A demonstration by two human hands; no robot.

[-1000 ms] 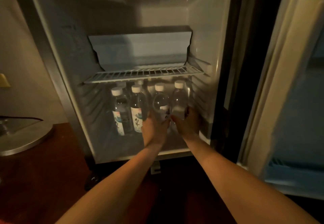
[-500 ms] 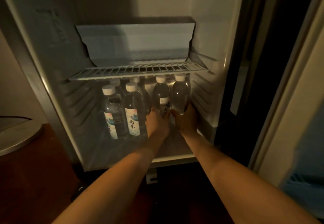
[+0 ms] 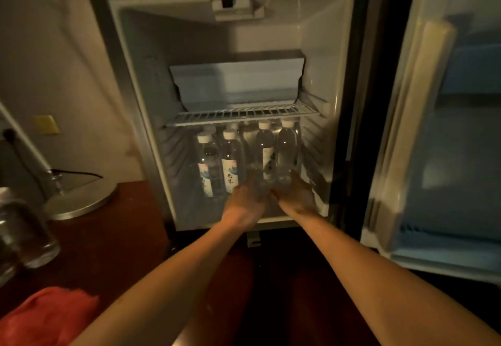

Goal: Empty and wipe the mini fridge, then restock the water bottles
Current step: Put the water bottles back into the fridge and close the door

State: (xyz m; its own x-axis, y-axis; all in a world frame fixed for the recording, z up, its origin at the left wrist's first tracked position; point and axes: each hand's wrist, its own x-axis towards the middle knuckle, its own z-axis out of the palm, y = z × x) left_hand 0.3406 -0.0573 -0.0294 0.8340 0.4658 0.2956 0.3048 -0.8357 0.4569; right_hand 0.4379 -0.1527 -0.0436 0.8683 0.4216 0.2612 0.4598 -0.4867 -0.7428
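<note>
The mini fridge [image 3: 141, 107] stands open. Under its wire shelf [image 3: 241, 114] several clear water bottles with white caps stand upright. Two labelled ones [image 3: 230, 161] are at the front left, two more [image 3: 267, 153] further back on the right. My left hand [image 3: 248, 196] is at the foot of the right pair; its blurred fingers reach forward and grip nothing. My right hand [image 3: 295, 192] is beside it with thumb and fingers spread, just in front of the rightmost bottle [image 3: 288, 153].
The fridge door [image 3: 439, 142] hangs open on the right. A grey cooling box [image 3: 235, 85] sits above the shelf. On the wooden surface to the left are a round metal lamp base [image 3: 81, 202], a glass jar [image 3: 24, 234] and a red cloth [image 3: 46, 316].
Both hands gripped the two right-hand bottles earlier; now they have let go and drawn slightly back. My head has pulled away, so the whole fridge shows.
</note>
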